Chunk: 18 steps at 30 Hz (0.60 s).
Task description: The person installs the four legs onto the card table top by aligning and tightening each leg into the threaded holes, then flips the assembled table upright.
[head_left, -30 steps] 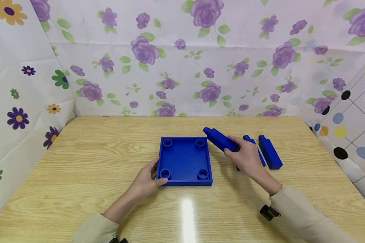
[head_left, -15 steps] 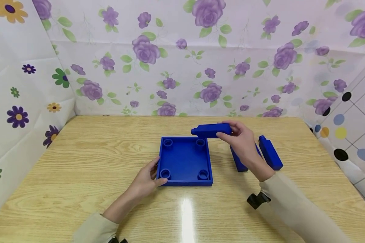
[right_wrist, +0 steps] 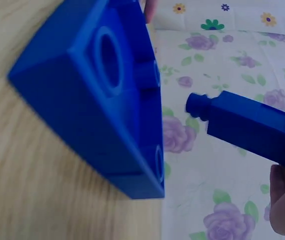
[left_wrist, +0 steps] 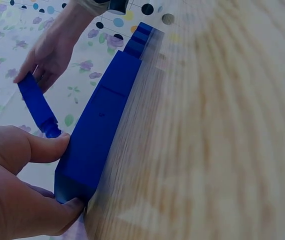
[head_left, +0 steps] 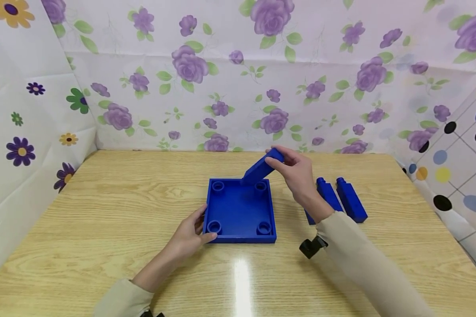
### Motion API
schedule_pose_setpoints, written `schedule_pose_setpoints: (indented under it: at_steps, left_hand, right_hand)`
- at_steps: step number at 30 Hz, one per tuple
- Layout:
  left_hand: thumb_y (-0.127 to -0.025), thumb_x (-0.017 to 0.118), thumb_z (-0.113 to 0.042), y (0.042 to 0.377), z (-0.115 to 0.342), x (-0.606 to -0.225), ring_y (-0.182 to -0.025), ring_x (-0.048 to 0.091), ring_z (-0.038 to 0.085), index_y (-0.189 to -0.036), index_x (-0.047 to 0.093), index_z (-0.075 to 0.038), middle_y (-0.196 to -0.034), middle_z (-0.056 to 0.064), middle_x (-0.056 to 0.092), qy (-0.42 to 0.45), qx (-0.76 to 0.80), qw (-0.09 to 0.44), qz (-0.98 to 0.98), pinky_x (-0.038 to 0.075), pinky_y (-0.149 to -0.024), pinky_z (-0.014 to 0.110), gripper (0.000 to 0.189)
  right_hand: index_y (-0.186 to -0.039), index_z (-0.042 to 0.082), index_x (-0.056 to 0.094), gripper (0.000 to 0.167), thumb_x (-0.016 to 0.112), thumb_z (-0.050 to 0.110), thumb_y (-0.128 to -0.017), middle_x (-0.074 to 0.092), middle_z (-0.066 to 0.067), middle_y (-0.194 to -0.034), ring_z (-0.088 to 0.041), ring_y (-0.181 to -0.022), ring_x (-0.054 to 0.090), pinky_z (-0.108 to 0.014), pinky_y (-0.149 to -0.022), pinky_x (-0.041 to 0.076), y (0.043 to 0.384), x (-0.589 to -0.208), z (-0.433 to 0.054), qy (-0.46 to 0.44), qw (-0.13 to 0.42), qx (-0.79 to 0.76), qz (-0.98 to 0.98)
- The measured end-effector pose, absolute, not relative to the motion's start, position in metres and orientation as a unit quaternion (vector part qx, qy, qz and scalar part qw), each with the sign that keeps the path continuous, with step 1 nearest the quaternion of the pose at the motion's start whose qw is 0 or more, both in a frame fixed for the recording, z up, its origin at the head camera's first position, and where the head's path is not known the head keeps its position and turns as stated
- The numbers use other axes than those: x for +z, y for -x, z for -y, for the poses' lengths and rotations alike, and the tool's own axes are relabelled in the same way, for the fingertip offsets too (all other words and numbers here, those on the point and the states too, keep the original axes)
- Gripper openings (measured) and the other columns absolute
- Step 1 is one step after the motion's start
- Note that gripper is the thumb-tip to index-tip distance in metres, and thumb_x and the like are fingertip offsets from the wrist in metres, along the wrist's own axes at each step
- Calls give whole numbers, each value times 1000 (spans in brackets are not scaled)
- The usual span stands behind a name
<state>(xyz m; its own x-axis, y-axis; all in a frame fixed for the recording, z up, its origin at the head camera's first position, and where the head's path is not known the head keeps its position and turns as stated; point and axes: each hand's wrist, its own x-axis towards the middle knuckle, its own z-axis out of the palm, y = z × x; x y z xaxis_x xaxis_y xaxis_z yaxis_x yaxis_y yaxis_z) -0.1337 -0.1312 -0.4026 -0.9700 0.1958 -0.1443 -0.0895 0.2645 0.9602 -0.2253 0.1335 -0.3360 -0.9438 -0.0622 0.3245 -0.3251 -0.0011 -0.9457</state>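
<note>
A blue square panel (head_left: 239, 209) with a raised rim lies on the table, with a round socket in each corner. My left hand (head_left: 187, 233) grips its near left corner; in the left wrist view the thumb and a finger (left_wrist: 72, 207) hold the panel's edge. My right hand (head_left: 295, 171) pinches a blue square leg (head_left: 259, 169) by its plain end, above the far right corner. The leg tilts down to the left. In the right wrist view its threaded tip (right_wrist: 198, 106) is apart from the panel.
Two more blue legs (head_left: 351, 200) (head_left: 329, 193) lie on the wooden table (head_left: 123, 202) to the right. The end of another blue leg (head_left: 310, 218) shows beside the right forearm, which hides the rest. A flowered cloth wall (head_left: 230, 88) stands behind the table.
My right hand has carried the leg left and away from me, from beside the panel to over its far right corner, turning its threaded end downward. My left hand stays on the panel.
</note>
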Motion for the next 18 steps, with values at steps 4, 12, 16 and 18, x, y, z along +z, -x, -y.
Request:
schedule_pose_setpoints:
  at_steps: [4, 12, 16, 18]
  left_hand:
    - [-86, 64, 12, 135, 131, -403, -136, 30, 43, -151, 20, 6, -149, 29, 29, -36, 609, 116, -784, 35, -107, 46, 79]
    - [-86, 64, 11, 134, 132, -403, -137, 28, 43, -150, 20, 6, -150, 30, 27, -35, 607, 119, -785, 31, -109, 48, 78]
    - [-86, 64, 12, 134, 132, -404, -137, 28, 43, -150, 20, 6, -150, 30, 27, -38, 608, 117, -784, 30, -110, 47, 78]
    - [-86, 64, 12, 134, 132, -405, -137, 27, 42, -150, 20, 7, -150, 30, 27, -38, 612, 116, -782, 30, -110, 47, 78]
  right_hand:
    - [-126, 0, 63, 42, 74, 8, -86, 66, -14, -118, -21, -106, 63, -31, -91, 53, 231, -330, -121, -160, 64, 696, 697]
    - [-128, 3, 62, 42, 72, 11, -89, 64, -15, -121, -21, -108, 62, -27, -85, 53, 245, -319, -93, -202, 16, 645, 737]
    - [-131, 4, 61, 45, 72, 15, -88, 67, -9, -116, -19, -103, 64, -30, -84, 53, 250, -313, -78, -212, 0, 614, 760]
    - [-132, 4, 60, 47, 73, 16, -88, 68, -8, -114, -19, -100, 64, -32, -83, 53, 253, -310, -71, -214, -8, 602, 769]
